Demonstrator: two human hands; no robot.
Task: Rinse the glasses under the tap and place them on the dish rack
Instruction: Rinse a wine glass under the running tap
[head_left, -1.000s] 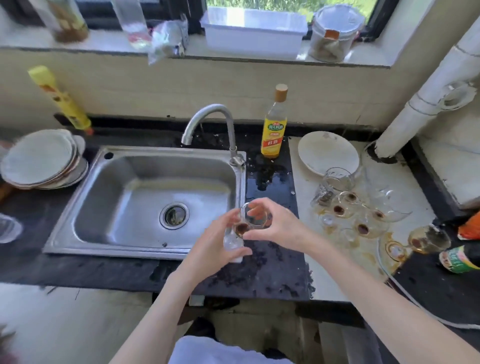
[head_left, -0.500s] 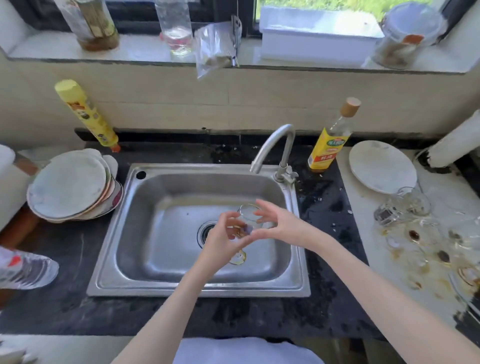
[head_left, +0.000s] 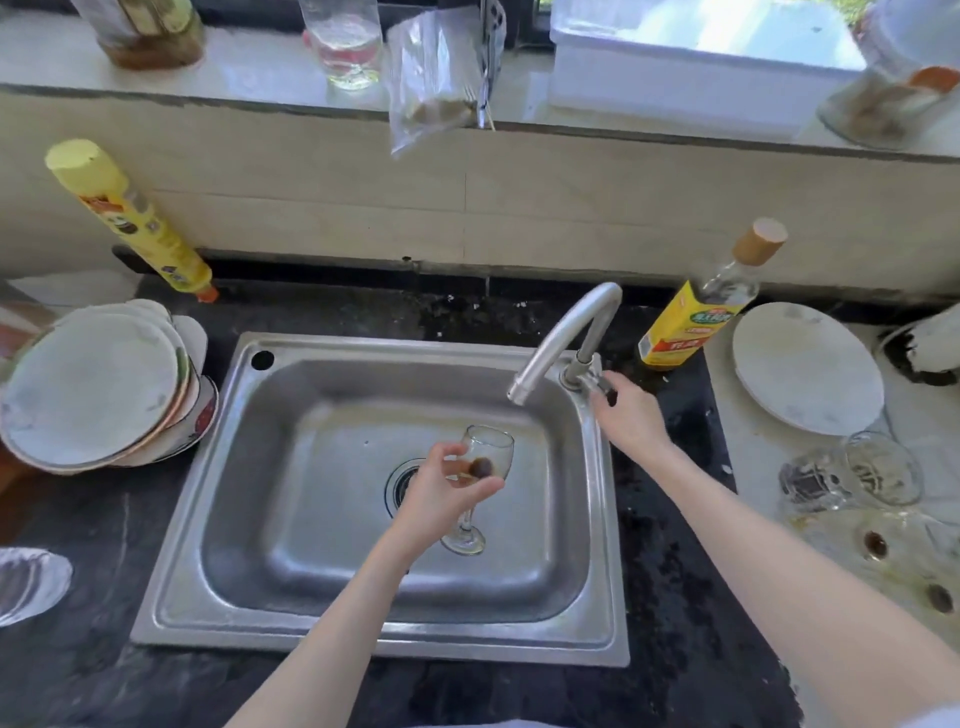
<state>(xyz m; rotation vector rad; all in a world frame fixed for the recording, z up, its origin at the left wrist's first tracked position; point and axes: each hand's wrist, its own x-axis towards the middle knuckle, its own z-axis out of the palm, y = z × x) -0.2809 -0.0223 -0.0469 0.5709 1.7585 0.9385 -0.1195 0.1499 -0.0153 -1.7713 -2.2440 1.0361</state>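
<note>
Over sink (head_left: 597, 519), my left hand (head_left: 441, 493) grips stemmed glass (head_left: 485, 462) upright; right hand (head_left: 626, 410), at 2 o'clock, pinches tap handle (head_left: 592, 376).

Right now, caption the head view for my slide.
Left hand holds a stained wine glass over the sink while the right hand reaches the tap handle; no water visible.

- Strong daylight is being admitted from the window (head_left: 701, 31) at the top, where the panes are being blown out to white.
- Soft glare is being thrown off the steel sink (head_left: 332, 525) and the pale wall tiles.
- Straight lines are being bowed toward the edges by the wide lens.
- The sill objects and frame corners are being rendered soft and smeared.
</note>
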